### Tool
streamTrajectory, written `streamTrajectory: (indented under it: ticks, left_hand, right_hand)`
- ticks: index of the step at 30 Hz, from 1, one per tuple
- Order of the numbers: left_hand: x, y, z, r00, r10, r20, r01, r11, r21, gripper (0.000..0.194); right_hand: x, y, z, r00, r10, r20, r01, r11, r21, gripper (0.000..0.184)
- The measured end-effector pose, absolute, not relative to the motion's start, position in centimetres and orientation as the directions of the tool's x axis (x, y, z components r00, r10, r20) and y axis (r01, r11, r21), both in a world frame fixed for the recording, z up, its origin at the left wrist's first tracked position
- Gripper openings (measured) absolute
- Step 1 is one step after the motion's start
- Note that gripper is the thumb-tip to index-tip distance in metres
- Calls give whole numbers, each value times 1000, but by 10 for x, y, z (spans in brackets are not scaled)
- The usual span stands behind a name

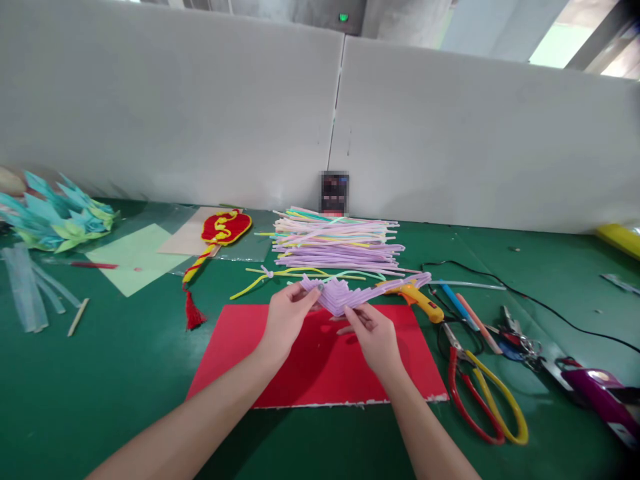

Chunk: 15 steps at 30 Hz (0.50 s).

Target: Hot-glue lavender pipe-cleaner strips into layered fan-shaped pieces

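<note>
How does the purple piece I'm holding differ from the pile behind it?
The purple piece is bent into nested Vs; the pile lies mostly straight. Your left hand and right hand hold the piece, while the pile rests on the table. Both include purple strips.

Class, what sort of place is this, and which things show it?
Probably a shared craft workspace: a bundle of fuzzy craft stems, an orange glue gun and red-and-yellow-handled pliers or cutters lie on a green worktop.

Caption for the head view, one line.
Two bare hands, left and right, hold a folded lilac pipe-cleaner piece above a red board, scissors to the right.
</note>
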<state>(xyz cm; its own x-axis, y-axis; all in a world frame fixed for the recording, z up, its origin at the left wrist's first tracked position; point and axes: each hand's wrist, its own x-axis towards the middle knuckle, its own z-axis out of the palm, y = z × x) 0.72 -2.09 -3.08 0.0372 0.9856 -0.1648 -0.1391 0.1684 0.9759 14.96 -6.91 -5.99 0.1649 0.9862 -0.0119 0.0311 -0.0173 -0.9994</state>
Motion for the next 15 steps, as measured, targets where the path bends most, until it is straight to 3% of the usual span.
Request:
streamTrajectory:
  ticks: [6,15]
  left_hand:
    - [7,-22,-29,44,985,-167,-150,172,974,21]
    - [7,-19,-37,156,975,-156,-155,180,971,28]
  right_hand:
    - [149,-69,-61,167,986,-1,49,-9,-999,29]
    - [151,-65,-58,187,982,-17,-68,-4,-998,30]
